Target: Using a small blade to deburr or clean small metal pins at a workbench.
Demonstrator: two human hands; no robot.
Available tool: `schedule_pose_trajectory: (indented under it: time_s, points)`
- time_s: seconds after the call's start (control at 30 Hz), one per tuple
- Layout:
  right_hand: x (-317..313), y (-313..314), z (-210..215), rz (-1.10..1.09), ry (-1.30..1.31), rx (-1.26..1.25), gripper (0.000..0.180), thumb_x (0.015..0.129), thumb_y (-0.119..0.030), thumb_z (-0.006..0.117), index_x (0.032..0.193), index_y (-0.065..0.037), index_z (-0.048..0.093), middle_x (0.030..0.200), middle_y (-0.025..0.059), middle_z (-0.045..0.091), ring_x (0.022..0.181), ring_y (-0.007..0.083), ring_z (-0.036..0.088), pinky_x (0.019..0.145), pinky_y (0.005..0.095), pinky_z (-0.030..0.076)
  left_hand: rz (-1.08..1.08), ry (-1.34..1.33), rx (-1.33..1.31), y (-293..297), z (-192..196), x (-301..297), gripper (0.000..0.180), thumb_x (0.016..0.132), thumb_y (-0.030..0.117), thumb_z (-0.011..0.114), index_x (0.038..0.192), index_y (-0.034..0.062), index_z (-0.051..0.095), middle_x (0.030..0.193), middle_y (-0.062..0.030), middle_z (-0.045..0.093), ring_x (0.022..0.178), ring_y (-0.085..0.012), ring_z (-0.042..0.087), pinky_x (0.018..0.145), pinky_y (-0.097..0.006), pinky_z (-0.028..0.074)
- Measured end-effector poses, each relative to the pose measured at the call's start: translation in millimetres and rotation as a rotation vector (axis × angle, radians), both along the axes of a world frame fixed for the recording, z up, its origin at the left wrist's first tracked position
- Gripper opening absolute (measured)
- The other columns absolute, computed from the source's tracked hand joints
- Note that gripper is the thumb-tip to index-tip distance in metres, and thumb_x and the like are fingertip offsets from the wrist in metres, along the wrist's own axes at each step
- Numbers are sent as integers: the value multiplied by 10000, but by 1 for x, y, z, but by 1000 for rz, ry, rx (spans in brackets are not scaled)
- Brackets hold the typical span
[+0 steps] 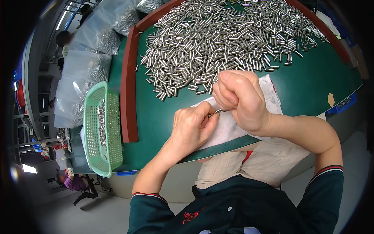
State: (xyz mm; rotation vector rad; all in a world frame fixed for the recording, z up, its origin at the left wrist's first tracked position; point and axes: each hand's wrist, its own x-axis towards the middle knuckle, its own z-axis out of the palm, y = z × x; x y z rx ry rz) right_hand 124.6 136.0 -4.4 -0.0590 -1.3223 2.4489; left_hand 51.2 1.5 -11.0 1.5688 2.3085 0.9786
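Observation:
Both of my hands meet over a white cloth near the front edge of the green table. My left hand is closed, thumb and forefinger pinching a small metal pin whose end shows between the two hands. My right hand is balled in a fist just above and right of it, and what its fingers hold is hidden. Beyond my hands spreads a large heap of short shiny metal pins, its nearest ones close to my right knuckles.
A dark red raised border runs along the table's left side, and another at the right. Left of it stands a green perforated basket with some pins inside. Clear plastic bags of pins line the far left. People sit in the background.

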Motion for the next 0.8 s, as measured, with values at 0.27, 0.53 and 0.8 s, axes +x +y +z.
schedule_pose_trajectory:
  time_s: [0.27, 0.53, 0.8]
  points:
    - [-4, 7, 3, 6, 28, -134, 376, 866, -207, 318, 504, -120, 269, 422, -22, 239, 400, 78, 166, 394, 250, 158, 74, 20, 28, -7, -2, 1, 70, 686, 31, 635, 722, 24, 575, 480, -79, 473, 399, -210, 474, 400, -313, 370]
    - [-4, 9, 2, -35, 15, -85, 379, 869, -223, 326, 508, -119, 274, 421, -25, 242, 397, 77, 166, 393, 247, 155, 46, 115, 26, 1, 1, 4, 123, 692, 88, 650, 786, 26, 602, 511, -67, 475, 424, -191, 466, 423, -306, 375]
    - [-6, 9, 3, -30, -23, -132, 369, 858, -220, 334, 509, -117, 275, 418, -25, 243, 390, 73, 163, 386, 240, 152, 37, 167, 72, 0, -6, 1, 101, 670, 39, 675, 756, 22, 626, 496, -40, 463, 411, -109, 413, 393, -242, 331]
